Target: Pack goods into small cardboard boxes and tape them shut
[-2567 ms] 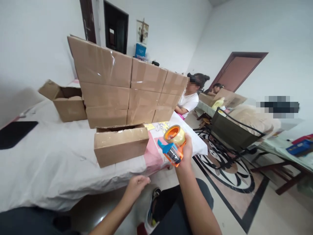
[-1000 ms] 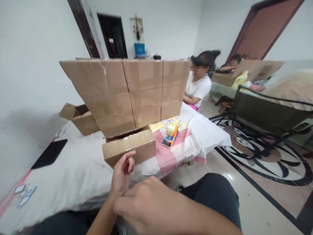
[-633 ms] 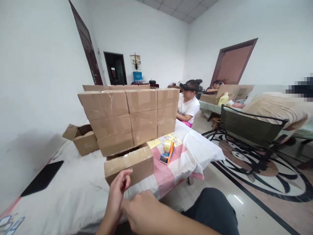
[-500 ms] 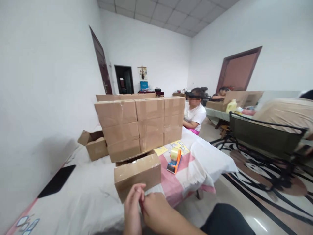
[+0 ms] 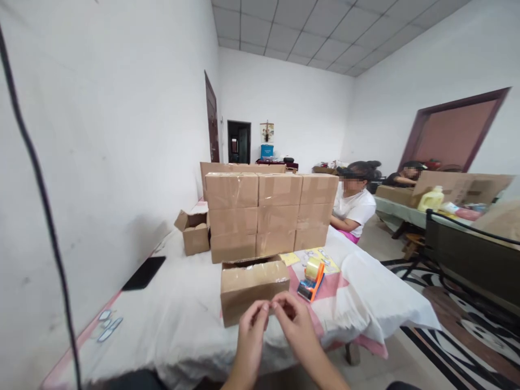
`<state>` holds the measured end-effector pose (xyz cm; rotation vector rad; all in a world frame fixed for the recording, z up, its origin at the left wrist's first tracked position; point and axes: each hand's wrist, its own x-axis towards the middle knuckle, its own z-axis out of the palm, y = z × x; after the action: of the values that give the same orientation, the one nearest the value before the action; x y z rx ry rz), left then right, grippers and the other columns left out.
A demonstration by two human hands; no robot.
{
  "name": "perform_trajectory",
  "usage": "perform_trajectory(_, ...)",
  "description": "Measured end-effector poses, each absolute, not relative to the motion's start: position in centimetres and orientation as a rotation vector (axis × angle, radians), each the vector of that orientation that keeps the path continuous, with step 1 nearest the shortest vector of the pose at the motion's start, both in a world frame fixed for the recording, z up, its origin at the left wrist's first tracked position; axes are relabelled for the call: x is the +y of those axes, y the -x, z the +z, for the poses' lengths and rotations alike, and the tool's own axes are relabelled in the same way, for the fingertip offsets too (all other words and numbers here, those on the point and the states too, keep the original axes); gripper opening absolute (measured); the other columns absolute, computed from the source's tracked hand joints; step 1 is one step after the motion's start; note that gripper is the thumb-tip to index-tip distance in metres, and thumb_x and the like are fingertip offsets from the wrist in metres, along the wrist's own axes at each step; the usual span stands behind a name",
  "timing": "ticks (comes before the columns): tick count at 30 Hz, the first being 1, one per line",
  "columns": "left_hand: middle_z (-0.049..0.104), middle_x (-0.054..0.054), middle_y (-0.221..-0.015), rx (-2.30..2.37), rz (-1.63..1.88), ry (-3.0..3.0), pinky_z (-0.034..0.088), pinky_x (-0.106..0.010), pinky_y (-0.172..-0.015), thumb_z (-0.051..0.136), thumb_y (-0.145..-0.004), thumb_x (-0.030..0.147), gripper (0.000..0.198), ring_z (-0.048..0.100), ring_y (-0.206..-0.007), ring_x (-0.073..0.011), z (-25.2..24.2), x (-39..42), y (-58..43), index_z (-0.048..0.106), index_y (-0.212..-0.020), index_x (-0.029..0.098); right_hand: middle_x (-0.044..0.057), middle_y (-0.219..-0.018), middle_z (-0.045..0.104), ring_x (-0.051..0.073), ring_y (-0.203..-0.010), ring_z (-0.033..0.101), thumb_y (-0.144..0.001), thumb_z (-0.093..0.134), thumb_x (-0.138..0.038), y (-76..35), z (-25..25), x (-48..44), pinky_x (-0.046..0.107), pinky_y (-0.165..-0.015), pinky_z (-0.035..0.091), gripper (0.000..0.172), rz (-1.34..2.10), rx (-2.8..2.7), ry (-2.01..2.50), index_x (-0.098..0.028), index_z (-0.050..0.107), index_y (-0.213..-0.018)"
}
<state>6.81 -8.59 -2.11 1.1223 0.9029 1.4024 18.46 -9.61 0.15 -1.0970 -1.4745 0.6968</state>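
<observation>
My left hand [image 5: 252, 319] and my right hand [image 5: 291, 314] meet fingertip to fingertip above the table's near edge. Both are closed in a pinch, and whatever may lie between the fingers is too small to make out. Just behind them a cardboard box [image 5: 254, 284] stands on the tablecloth, its top partly open and its inside hidden. To its right sits an orange and blue tape dispenser [image 5: 312, 280] with a roll of clear tape. Past the box rises a stack of taped cardboard boxes [image 5: 272, 214].
A small opened carton [image 5: 196, 238] is left of the stack, and a flat black object [image 5: 144, 273] lies by the wall. A person in a white shirt [image 5: 357, 208] sits behind the stack. A black cable [image 5: 40, 211] hangs at left. A dark chair [image 5: 467, 244] stands at right.
My hands, clasped together before, have come apart into two pinches with fingertips meeting. The view has swung left, so the boxes and table appear farther right.
</observation>
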Motion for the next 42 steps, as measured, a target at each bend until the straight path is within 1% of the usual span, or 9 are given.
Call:
perform_trajectory(5,0.038,0.006,-0.053,0.892,1.3,-1.06,0.02,-0.024,-0.05,0.067,-0.08,0.061,0.047,0.027,-0.05,-0.0092,-1.8,-9.0,-7.0,0.073,-0.087,0.015,0.004,-0.078,0.065,0.019,-0.07,0.061,-0.098,0.048,-0.036,-19.1,0.3,-9.8,0.029,-0.064,0.046,0.024,0.44,-1.613,1.176,-0.02,0.06,-0.085)
perform_trajectory(14,0.068,-0.004,-0.086,0.89,1.223,-0.885,0.043,-0.025,-0.07,0.067,-0.076,0.033,0.021,0.059,-0.08,-0.0164,0.3,-10.1,-6.2,0.072,-0.09,0.018,0.004,-0.08,0.064,0.019,-0.072,0.062,-0.101,0.038,-0.022,-18.6,0.5,-9.8,0.029,-0.064,0.042,0.016,0.196,-1.893,1.338,-0.021,0.052,-0.091)
perform_trajectory(17,0.07,-0.006,-0.094,0.856,1.289,-0.86,0.045,-0.028,-0.08,0.068,-0.075,0.035,0.024,0.061,-0.088,-0.018,-0.2,-9.9,-6.3,0.069,-0.091,0.017,0.004,-0.081,0.061,0.018,-0.073,0.061,-0.102,0.036,-0.023,-18.1,0.7,-9.8,0.029,-0.065,0.042,0.017,0.165,-1.935,1.329,-0.021,0.049,-0.092)
perform_trajectory(22,0.051,0.005,-0.067,1.039,1.423,-0.885,0.043,-0.027,-0.067,0.064,-0.083,0.036,0.027,0.051,-0.065,-0.0145,-1.6,-9.0,-5.6,0.058,-0.104,0.02,0.002,-0.081,0.053,0.018,-0.072,0.054,-0.103,0.033,-0.023,-18.0,2.1,-9.9,0.03,-0.067,0.042,0.018,0.099,-1.975,1.273,-0.022,0.045,-0.09)
perform_trajectory(25,0.062,-0.005,-0.086,1.261,1.599,-1.371,0.046,-0.036,-0.084,0.056,-0.09,0.033,0.016,0.058,-0.086,-0.0212,-0.8,-7.4,-4.0,0.063,-0.098,0.021,0.005,-0.091,0.051,0.019,-0.083,0.054,-0.103,0.034,-0.022,-18.6,3.9,-9.8,0.033,-0.076,0.046,0.017,0.103,-2.021,1.248,-0.022,0.046,-0.091)
perform_trajectory(28,0.062,-0.013,-0.133,1.568,1.587,-1.971,0.032,-0.052,-0.111,0.056,-0.092,0.032,0.03,0.047,-0.13,-0.0341,1.1,-5.0,-2.1,0.066,-0.119,0.023,0.01,-0.107,0.048,0.022,-0.103,0.053,-0.102,0.036,-0.022,-19.8,6.1,-9.0,0.039,-0.092,0.047,0.015,0.085,-2.093,1.219,-0.022,0.049,-0.094)
perform_trajectory(31,0.044,-0.01,-0.157,1.565,1.308,-2.42,0.007,-0.061,-0.121,0.062,-0.09,0.037,0.06,0.029,-0.148,-0.0354,2.2,-2.8,-0.8,0.047,-0.147,0.026,0.012,-0.116,0.047,0.025,-0.115,0.05,-0.101,0.039,-0.024,-21.1,8.8,-7.3,0.044,-0.1,0.044,0.014,0.101,-2.224,1.194,-0.022,0.05,-0.093)
perform_trajectory(34,0.05,-0.011,-0.152,1.478,1.129,-2.546,-0.006,-0.063,-0.121,0.066,-0.087,0.037,0.075,0.035,-0.147,-0.032,2.0,-2.0,-0.4,0.034,-0.155,0.025,0.012,-0.119,0.05,0.025,-0.115,0.049,-0.101,0.04,-0.028,-22.0,11.0,-4.6,0.047,-0.101,0.042,0.018,0.166,-2.4,1.206,-0.021,0.054,-0.092)
perform_trajectory(42,0.067,-0.018,-0.131,1.458,1.079,-2.472,-0.005,-0.06,-0.123,0.069,-0.087,0.035,0.077,0.057,-0.129,-0.0308,0.8,-2.1,-0.3,0.035,-0.153,0.017,0.009,-0.108,0.053,0.021,-0.106,0.051,-0.099,0.046,-0.026,-20.7,10.7,4.7,0.045,-0.103,0.041,0.02,0.371,-2.652,1.231,-0.018,0.064,-0.092)
